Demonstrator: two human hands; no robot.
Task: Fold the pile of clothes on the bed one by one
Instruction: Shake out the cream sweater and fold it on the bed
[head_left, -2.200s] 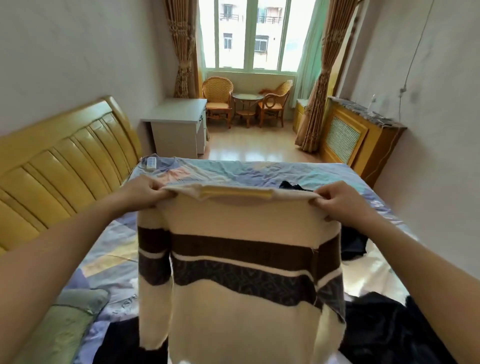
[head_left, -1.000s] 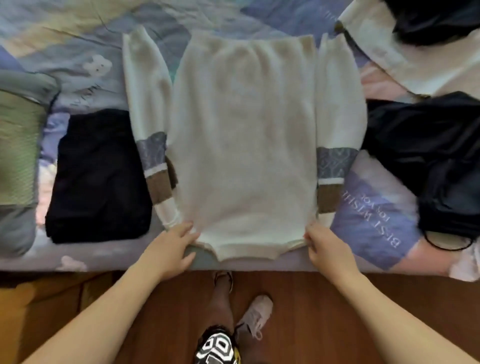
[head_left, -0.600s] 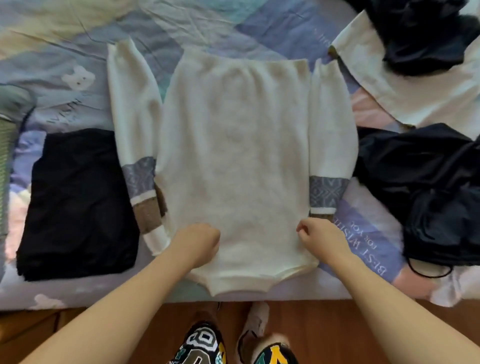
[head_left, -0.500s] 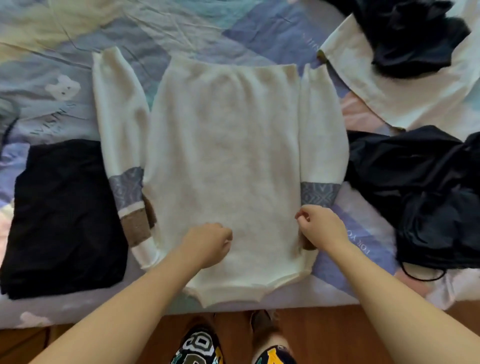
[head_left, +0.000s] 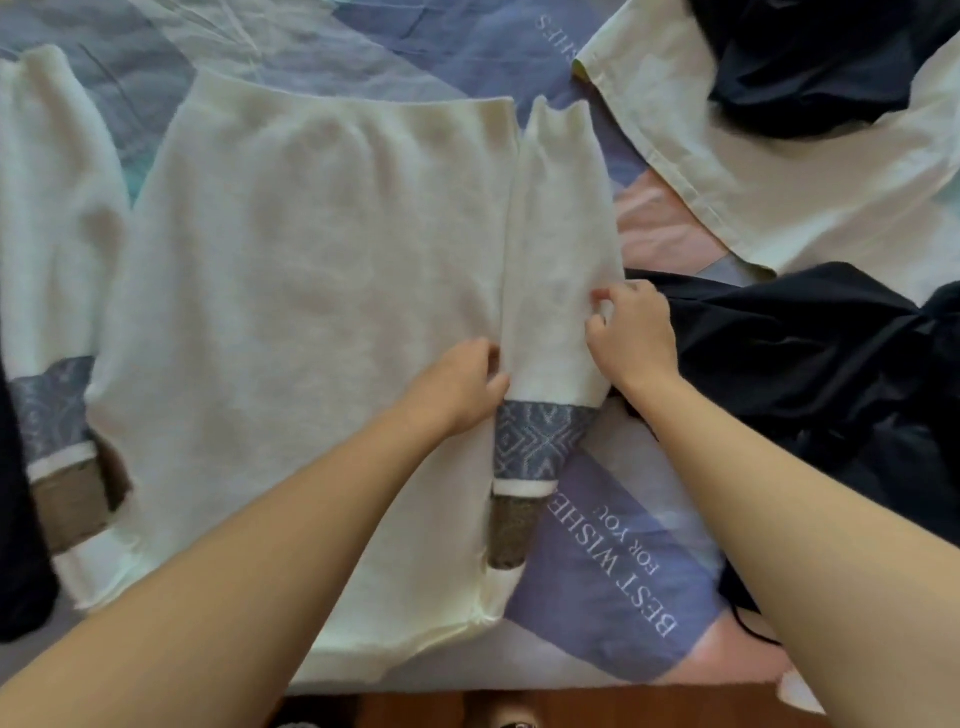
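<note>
Folding the sleeve (head_left: 558, 249) well means, I judge, lifting it by both edges and laying it flat across the sweater (head_left: 311, 312) body without bunching. Left hand (head_left: 457, 387) pinches its inner edge, right hand (head_left: 631, 332) its outer edge, both grips closed on knit. Sweater lies face-down on the bed (head_left: 613, 571), hem away, long axis running toward the person.

left sleeve (head_left: 47, 260): cut by left edge | folded dark garment (head_left: 15, 519): mostly out of frame
</note>
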